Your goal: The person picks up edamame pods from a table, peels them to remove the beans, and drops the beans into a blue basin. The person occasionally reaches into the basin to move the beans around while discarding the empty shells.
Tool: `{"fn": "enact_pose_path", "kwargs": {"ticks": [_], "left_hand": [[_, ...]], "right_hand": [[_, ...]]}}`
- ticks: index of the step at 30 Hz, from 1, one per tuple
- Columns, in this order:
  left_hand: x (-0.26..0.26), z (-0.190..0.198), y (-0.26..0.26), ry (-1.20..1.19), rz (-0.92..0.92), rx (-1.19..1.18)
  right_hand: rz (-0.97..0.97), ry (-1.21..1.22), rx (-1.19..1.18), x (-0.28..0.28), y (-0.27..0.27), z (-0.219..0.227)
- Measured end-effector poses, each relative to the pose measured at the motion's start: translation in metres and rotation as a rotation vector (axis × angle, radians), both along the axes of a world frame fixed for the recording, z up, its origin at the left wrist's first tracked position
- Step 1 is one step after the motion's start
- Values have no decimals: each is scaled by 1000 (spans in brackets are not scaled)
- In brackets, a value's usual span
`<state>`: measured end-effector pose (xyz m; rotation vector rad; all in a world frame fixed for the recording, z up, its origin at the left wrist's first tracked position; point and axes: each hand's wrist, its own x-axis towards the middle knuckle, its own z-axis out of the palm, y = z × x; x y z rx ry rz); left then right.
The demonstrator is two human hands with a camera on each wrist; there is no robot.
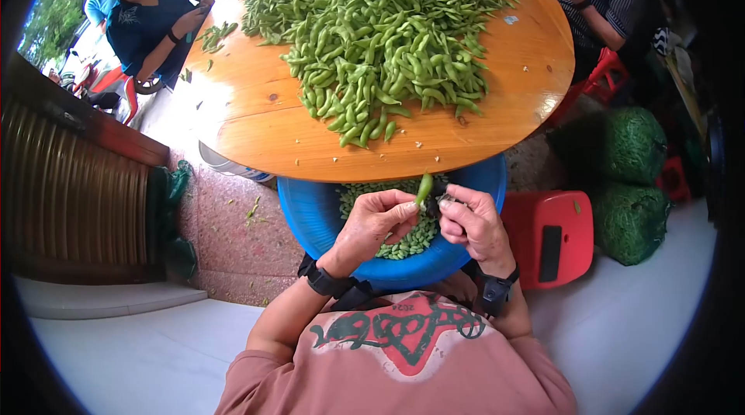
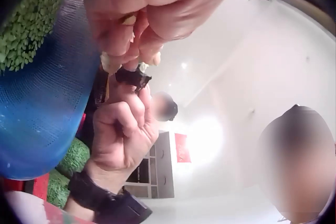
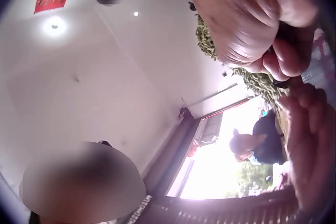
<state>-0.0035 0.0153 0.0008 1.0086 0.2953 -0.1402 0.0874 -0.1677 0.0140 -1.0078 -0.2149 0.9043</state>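
Fingers of our left hand (image 1: 377, 221) pinch a green pod (image 1: 424, 188) above the blue basin (image 1: 309, 222).
Our right hand (image 1: 476, 227) curls by a black piece (image 2: 132, 78), hold unclear; we see pods (image 1: 388, 34) heaped far on the wooden table (image 1: 260, 129), red stool (image 1: 576, 229) right, speckled floor (image 1: 233, 244) left.

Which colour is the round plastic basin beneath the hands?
The round plastic basin is blue; the head view shows it best.
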Motion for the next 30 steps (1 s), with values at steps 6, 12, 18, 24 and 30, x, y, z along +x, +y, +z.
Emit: {"fn": "enact_pose_path", "kwargs": {"ticks": [6,12,18,24,30], "left_hand": [[0,-10,-9,18,74,201],[-3,-11,-15,-68,157,460],[-3,-3,-16,-153,125,795],[-6,-21,-14,35,-95,-340],[-1,-12,-18,79,-51,-360]], "right_hand": [[43,-13,-57,-9,4,-6],[55,-83,-81,-8,3,-1],[67,-76,-75,-9,-2,-1],[109,-4,10,-3,-9,-8],[92,-81,-74,-4,-7,-6]]}}
